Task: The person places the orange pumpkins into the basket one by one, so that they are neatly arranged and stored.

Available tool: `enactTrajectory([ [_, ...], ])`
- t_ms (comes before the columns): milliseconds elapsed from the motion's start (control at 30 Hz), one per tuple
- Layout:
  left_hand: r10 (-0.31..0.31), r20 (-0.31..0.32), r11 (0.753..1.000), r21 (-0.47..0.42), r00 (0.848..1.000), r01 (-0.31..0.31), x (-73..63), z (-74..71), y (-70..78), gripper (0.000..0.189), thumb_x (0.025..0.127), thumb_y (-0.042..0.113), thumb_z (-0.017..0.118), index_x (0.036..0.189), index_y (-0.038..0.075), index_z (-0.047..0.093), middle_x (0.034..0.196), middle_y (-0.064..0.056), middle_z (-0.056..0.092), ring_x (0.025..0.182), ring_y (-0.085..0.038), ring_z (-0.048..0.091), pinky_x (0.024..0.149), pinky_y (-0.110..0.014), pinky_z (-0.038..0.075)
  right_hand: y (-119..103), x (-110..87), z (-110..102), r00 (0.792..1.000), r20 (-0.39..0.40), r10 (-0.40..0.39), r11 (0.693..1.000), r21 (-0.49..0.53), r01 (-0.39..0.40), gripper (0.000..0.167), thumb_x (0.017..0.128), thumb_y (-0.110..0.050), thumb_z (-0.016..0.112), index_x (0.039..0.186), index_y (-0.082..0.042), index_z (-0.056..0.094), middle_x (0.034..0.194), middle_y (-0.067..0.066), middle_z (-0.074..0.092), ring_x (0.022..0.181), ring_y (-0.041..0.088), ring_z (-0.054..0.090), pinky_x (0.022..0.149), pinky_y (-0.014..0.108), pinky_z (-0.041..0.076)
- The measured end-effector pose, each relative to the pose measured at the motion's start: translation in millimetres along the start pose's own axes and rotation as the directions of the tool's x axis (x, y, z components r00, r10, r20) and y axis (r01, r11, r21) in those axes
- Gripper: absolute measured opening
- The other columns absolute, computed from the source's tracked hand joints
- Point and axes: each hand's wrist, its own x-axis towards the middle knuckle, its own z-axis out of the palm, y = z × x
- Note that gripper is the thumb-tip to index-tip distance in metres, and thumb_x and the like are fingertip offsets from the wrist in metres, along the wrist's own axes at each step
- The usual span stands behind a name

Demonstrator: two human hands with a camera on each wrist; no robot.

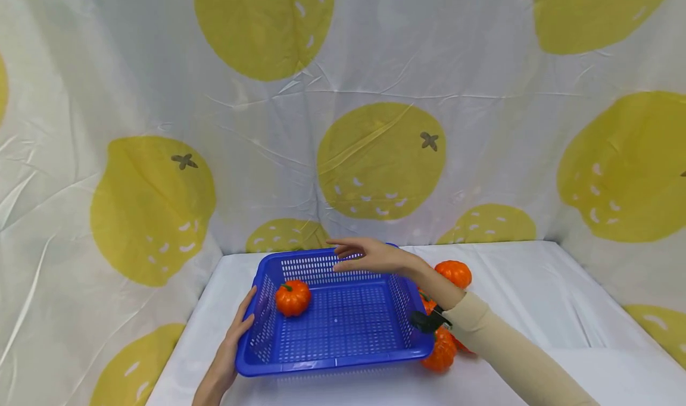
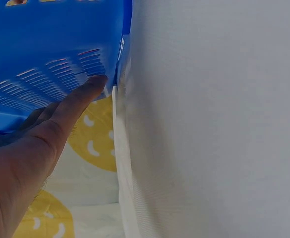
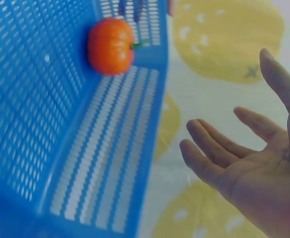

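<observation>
Pumpkin sat at nine o'clock in basket; spread, empty right grip warranted clearance, straight-fingered left grip steady wall contact.

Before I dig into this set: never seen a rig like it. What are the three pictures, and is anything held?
There is no robot: you see a person's bare left hand and right hand. The widest picture comes from a camera on the head, looking forward and down. The other two come from cameras worn on each wrist.

On the white cloth is a blue basket with one orange pumpkin inside, near its left end. More pumpkins lie to its right, partly hidden by the arm.

The left hand touches the basket's left side; the right hand is raised near its far side, holding nothing.
</observation>
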Motion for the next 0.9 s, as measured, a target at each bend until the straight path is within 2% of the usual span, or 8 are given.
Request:
enactTrajectory([
  [133,0.000,-0.001,1.000,0.003,1.000,0.000,-0.3,-0.4,-0.1,0.062,0.110,0.037,0.032,0.168,0.028,0.010,0.176,-0.010,-0.007,0.159,-0.046,-0.011,0.120,-0.076,-0.008,5.6,-32.8,-19.0,0.998,-0.052,0.018,0.999,0.033,-0.016,0.074,0.098,-0.040,0.070,0.162,-0.026,0.036,0.159,0.016,0.049,0.146,0.039,0.048,0.115,0.054,0.046],
  [300,-0.003,-0.003,1.000,0.007,1.000,0.003,-1.0,-0.7,0.7,0.062,0.111,0.037,0.032,0.168,0.028,0.010,0.176,-0.009,-0.007,0.160,-0.045,-0.011,0.120,-0.076,-0.009,18.1,-70.5,-39.6,0.991,-0.134,0.021,1.000,0.019,-0.018,0.069,0.101,-0.036,0.067,0.161,-0.027,0.037,0.160,0.013,0.048,0.149,0.038,0.044,0.118,0.058,0.041],
  [500,0.001,0.005,1.000,0.003,1.000,-0.001,-0.5,-0.5,1.0,0.061,0.111,0.037,0.032,0.168,0.029,0.010,0.176,-0.008,-0.007,0.160,-0.043,-0.010,0.120,-0.075,-0.009,47.7,-107.2,-57.1,0.973,-0.224,0.046,0.998,-0.030,-0.054,0.067,0.101,-0.034,0.066,0.161,-0.020,0.038,0.158,0.019,0.048,0.147,0.042,0.045,0.114,0.055,0.047],
  [667,-0.008,0.004,1.000,0.010,1.000,0.008,-0.9,-1.4,0.6,0.061,0.111,0.038,0.030,0.168,0.030,0.009,0.176,-0.008,-0.008,0.159,-0.045,-0.011,0.119,-0.077,-0.008,72.0,-122.9,-62.9,0.962,-0.267,0.062,0.994,-0.070,-0.084,0.069,0.100,-0.032,0.068,0.160,-0.014,0.039,0.158,0.020,0.047,0.145,0.044,0.046,0.113,0.058,0.046],
  [900,-0.005,0.022,1.000,-0.009,1.000,0.006,-0.9,-1.2,-1.6,0.061,0.111,0.037,0.029,0.168,0.031,0.008,0.176,-0.009,-0.009,0.159,-0.045,-0.011,0.119,-0.077,-0.008,94.5,-128.3,-64.8,0.949,-0.310,0.053,0.984,-0.146,-0.102,0.071,0.098,-0.030,0.072,0.158,-0.007,0.042,0.156,0.024,0.048,0.143,0.049,0.046,0.114,0.067,0.040],
])
